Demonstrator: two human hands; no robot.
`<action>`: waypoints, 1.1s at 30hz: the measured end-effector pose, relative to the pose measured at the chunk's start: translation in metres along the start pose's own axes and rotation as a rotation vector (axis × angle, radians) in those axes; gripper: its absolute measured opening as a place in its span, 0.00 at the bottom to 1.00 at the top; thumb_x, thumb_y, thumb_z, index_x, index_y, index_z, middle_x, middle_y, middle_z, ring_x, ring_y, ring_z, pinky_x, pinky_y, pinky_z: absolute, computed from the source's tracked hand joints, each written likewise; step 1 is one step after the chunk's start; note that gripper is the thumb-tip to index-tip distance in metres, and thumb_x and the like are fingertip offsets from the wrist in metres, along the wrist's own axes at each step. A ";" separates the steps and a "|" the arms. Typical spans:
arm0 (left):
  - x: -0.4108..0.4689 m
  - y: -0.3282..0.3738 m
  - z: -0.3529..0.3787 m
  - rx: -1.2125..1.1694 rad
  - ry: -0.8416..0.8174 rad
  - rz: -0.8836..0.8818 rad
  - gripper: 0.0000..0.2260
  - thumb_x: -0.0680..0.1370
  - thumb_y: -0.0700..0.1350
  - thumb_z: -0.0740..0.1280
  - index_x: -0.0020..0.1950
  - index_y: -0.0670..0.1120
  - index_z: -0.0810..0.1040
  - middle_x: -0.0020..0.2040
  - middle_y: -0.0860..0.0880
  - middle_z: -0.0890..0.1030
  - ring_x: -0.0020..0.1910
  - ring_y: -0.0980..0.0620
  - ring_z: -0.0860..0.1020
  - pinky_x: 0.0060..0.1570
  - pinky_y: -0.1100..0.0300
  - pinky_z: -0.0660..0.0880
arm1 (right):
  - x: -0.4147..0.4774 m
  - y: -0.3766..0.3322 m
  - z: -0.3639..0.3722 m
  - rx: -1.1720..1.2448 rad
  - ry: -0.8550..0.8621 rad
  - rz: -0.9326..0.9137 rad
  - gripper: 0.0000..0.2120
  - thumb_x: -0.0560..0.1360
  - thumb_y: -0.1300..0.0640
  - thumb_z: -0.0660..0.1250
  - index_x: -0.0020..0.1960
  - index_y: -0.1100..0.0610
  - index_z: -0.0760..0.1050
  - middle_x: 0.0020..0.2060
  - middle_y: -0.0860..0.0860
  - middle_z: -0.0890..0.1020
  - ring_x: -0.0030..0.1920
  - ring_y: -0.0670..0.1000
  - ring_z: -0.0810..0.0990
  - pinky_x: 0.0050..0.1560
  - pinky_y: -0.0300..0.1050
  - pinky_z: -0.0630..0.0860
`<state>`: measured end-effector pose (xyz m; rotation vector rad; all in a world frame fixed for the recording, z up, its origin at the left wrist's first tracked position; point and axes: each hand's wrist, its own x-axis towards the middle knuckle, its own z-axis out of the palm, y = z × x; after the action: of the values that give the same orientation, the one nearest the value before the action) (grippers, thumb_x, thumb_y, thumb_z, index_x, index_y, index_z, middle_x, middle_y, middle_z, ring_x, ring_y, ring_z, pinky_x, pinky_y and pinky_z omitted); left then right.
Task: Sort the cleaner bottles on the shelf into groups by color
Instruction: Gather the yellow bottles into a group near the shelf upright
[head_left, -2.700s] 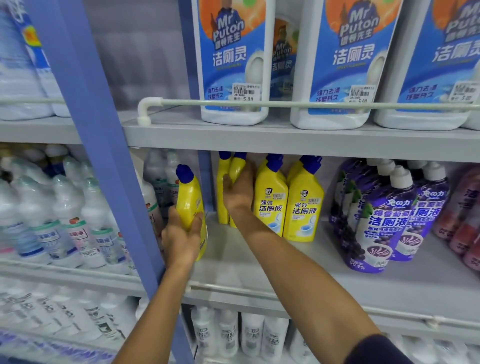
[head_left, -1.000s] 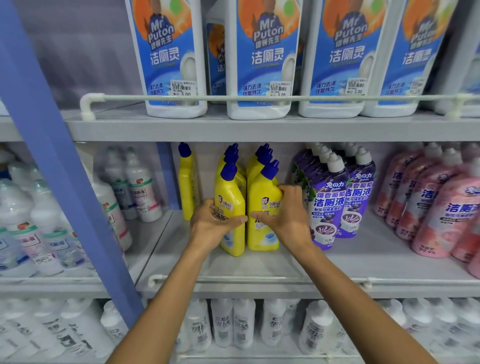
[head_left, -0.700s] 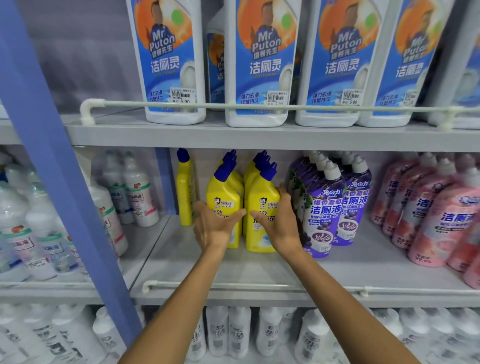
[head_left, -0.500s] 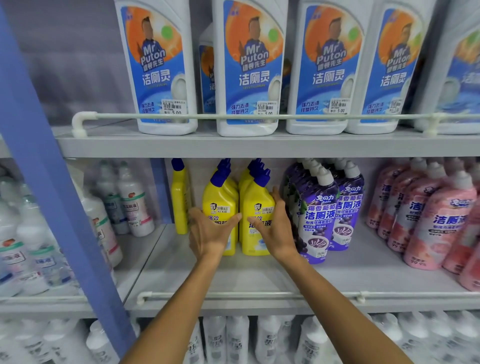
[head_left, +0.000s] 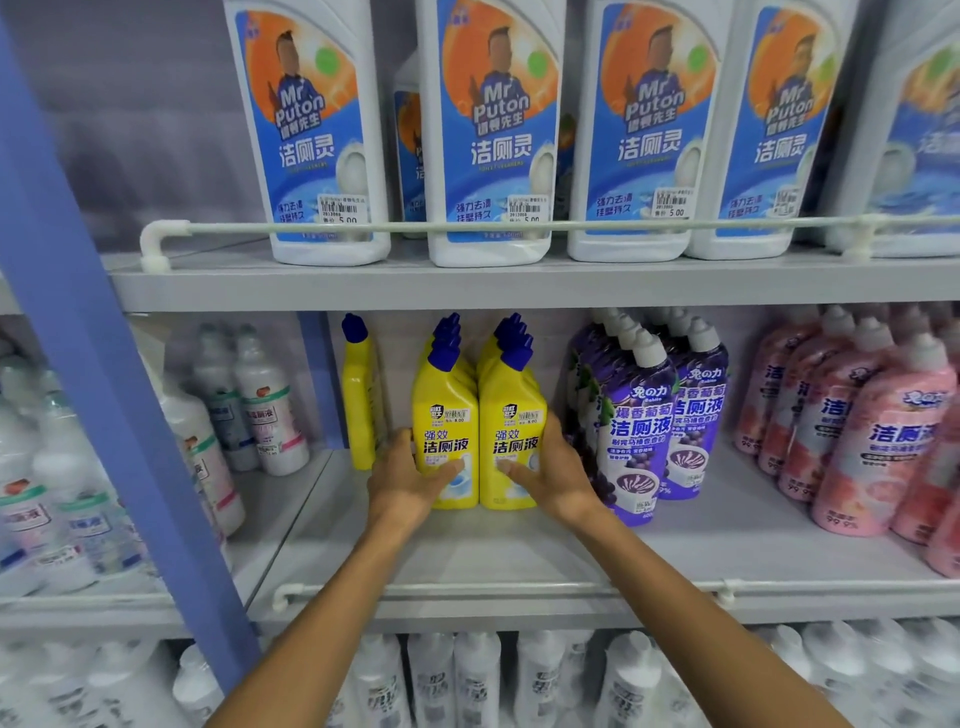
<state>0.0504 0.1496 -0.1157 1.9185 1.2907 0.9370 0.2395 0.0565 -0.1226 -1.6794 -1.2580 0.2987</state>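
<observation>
While both hands hug the front two yellow ones on the middle shelf (head_left: 519, 551), the left hand (head_left: 415, 486) curls round the left yellow bottle (head_left: 447, 415) and the right hand (head_left: 553, 480) curls round the right yellow bottle (head_left: 514, 415), thumbs on the labels. I think a good job means pushing them back straight, side by side, then bringing the lone yellow bottle (head_left: 358, 410) over, away from the purple bottles (head_left: 636, 431).

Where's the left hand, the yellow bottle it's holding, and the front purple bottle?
left hand (head_left: 410, 483): head view, on the back of the hand.
yellow bottle (head_left: 447, 441): head view, on its front lettering.
front purple bottle (head_left: 636, 431): head view, on its label.
</observation>
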 end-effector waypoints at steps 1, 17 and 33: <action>-0.002 0.003 0.001 0.033 0.023 0.005 0.26 0.68 0.59 0.80 0.60 0.51 0.76 0.57 0.51 0.85 0.57 0.45 0.82 0.59 0.46 0.78 | -0.001 0.000 0.001 0.009 0.003 -0.014 0.39 0.74 0.57 0.77 0.78 0.57 0.59 0.60 0.46 0.76 0.57 0.45 0.76 0.45 0.17 0.66; 0.058 0.003 0.007 -0.885 -0.207 -0.179 0.40 0.75 0.78 0.54 0.74 0.52 0.76 0.70 0.42 0.80 0.68 0.43 0.79 0.69 0.43 0.73 | 0.040 -0.025 -0.001 0.798 0.132 0.370 0.25 0.81 0.32 0.55 0.52 0.48 0.81 0.46 0.51 0.87 0.49 0.51 0.85 0.67 0.48 0.75; 0.061 0.028 0.007 -0.951 -0.140 -0.261 0.33 0.82 0.71 0.50 0.63 0.49 0.84 0.56 0.41 0.87 0.56 0.42 0.86 0.60 0.45 0.80 | 0.066 -0.006 0.021 0.909 0.024 0.478 0.32 0.84 0.35 0.46 0.67 0.55 0.76 0.36 0.52 0.88 0.36 0.50 0.87 0.36 0.42 0.82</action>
<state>0.0861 0.1970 -0.0837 1.0250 0.7573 1.0020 0.2504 0.1226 -0.1057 -1.1318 -0.5198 0.9699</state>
